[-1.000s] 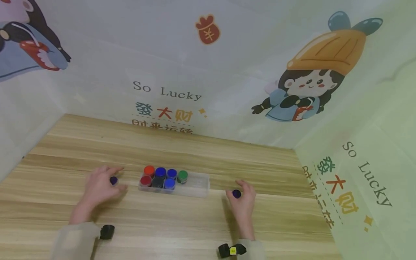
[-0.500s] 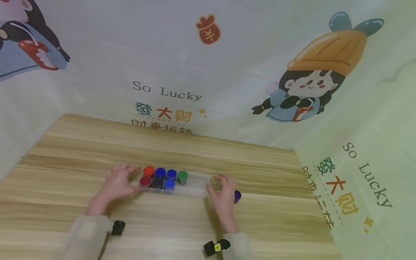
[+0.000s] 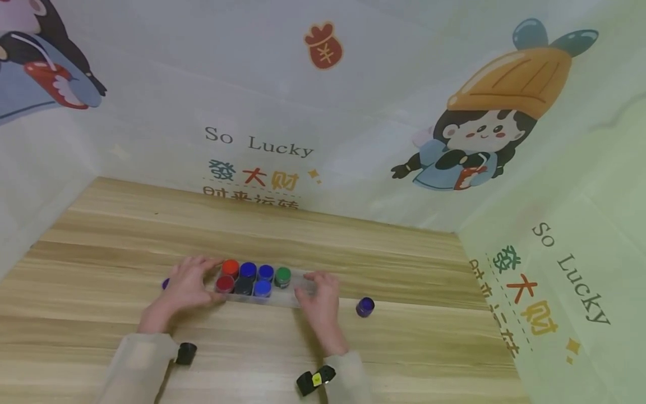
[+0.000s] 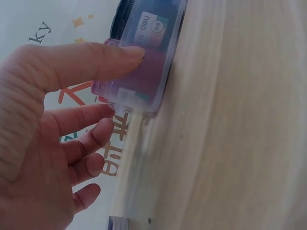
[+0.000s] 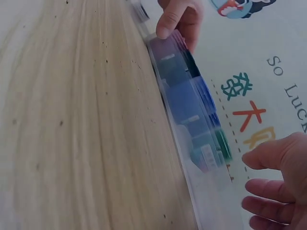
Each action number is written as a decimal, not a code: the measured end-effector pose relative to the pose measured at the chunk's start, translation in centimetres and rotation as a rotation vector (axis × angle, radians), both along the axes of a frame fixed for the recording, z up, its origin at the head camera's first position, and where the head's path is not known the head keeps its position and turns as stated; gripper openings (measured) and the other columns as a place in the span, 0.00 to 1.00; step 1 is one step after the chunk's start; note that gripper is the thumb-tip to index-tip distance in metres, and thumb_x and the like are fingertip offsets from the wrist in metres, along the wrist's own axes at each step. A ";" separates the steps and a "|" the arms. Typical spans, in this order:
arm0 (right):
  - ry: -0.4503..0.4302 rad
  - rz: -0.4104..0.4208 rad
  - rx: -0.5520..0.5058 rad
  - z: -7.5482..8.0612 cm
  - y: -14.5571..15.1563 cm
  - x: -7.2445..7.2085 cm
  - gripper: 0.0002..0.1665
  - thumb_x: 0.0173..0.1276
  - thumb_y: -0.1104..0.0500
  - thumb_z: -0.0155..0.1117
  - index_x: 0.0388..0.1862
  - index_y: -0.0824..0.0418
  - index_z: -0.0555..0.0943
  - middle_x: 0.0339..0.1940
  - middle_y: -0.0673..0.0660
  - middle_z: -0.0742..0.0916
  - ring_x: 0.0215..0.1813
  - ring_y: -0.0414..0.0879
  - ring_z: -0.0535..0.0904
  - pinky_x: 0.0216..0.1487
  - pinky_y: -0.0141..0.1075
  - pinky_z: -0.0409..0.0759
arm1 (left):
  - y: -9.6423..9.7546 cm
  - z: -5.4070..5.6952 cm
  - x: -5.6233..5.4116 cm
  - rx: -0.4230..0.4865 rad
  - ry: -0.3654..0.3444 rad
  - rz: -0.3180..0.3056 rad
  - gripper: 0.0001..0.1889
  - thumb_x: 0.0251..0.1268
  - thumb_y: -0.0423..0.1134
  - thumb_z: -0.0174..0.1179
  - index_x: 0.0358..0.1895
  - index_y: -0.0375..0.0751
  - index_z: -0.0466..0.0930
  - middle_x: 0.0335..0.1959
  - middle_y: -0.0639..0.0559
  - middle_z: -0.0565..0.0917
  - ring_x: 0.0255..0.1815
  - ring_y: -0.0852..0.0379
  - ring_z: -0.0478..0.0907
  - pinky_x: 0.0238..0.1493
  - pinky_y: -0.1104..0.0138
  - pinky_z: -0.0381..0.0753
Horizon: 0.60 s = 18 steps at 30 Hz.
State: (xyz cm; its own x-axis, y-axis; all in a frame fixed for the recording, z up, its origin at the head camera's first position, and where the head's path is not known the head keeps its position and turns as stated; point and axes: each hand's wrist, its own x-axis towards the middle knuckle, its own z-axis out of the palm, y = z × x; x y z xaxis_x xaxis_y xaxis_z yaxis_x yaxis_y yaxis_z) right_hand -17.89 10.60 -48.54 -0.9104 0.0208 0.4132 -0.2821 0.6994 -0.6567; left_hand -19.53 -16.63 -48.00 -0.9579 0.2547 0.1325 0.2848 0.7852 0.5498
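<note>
A long clear plastic tray (image 3: 281,300) stands on the table with paint jars in two rows at its left. They include an orange-red jar (image 3: 230,267), a dark red jar (image 3: 225,283), several blue jars and a green jar (image 3: 283,276). My left hand (image 3: 188,285) grips the tray's left end, its thumb (image 4: 127,56) pressing the near wall and fingers at the far side. Over the tray's right part hovers my right hand (image 3: 322,300), thumb and fingers spread apart; in the right wrist view it is beside the green jar, holding nothing.
One purple jar (image 3: 365,307) stands on the wooden table (image 3: 429,342) right of the tray. Another purple jar (image 3: 165,284) peeks out behind my left hand. A printed cloth (image 3: 373,112) hangs along the back and sides.
My left hand has left the purple jar at left and moved right, taking hold of the tray's end. My right hand has left the right purple jar and moved left over the tray.
</note>
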 end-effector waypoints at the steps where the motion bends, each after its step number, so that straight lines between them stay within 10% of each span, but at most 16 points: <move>1: -0.007 0.012 0.018 -0.1 -0.2 -0.1 0.15 0.49 0.64 0.72 0.36 0.69 0.82 0.38 0.62 0.83 0.46 0.57 0.74 0.47 0.46 0.72 | 0.0 -0.1 0.0 0.001 -0.001 0.000 0.40 0.37 0.44 0.73 0.59 0.32 0.72 0.52 0.34 0.74 0.53 0.36 0.65 0.48 0.46 0.60; 18: -0.045 -0.070 0.156 -0.6 -3.2 -1.2 0.17 0.45 0.58 0.77 0.32 0.67 0.85 0.29 0.58 0.85 0.36 0.51 0.77 0.40 0.39 0.73 | -0.1 -0.7 -0.2 0.039 0.004 -0.002 0.41 0.35 0.45 0.74 0.59 0.32 0.71 0.40 0.45 0.77 0.46 0.44 0.68 0.45 0.51 0.61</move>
State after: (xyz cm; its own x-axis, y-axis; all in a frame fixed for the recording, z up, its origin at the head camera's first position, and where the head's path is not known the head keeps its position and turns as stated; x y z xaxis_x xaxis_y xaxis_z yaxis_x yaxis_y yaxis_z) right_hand -19.12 7.39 -49.14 -0.9267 0.0239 0.3749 -0.2014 0.8109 -0.5494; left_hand -19.76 -16.75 -48.71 -0.9568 0.2512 0.1464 0.2888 0.7623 0.5792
